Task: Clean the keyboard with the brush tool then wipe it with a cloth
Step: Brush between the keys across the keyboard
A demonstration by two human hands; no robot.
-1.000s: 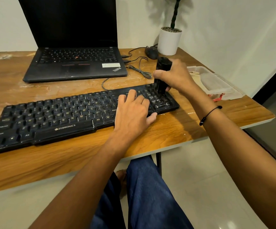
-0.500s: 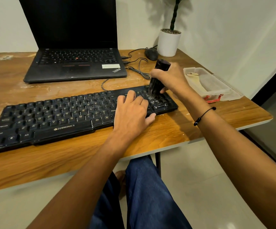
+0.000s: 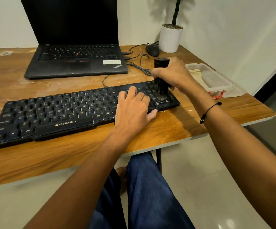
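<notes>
A black Zebronics keyboard (image 3: 54, 113) lies across the wooden table (image 3: 68, 156). My right hand (image 3: 172, 75) grips a black brush tool (image 3: 160, 63) held upright, its bristles (image 3: 160, 92) pressed on the number pad at the keyboard's right end. My left hand (image 3: 132, 108) lies flat on the keys just left of the number pad, fingers spread, thumb at the front edge. A pale cloth (image 3: 198, 75) lies in the clear plastic box (image 3: 224, 86) to the right.
An open black laptop (image 3: 76, 63) stands behind the keyboard. Cables (image 3: 140, 65), a black mouse (image 3: 152, 50) and a white plant pot (image 3: 170, 38) sit at the back right. The table edge runs close past the plastic box; the wall is behind.
The brush swept to the left over the number pad, tilting, and is now back upright further right. My left hand has stayed put on the keys.
</notes>
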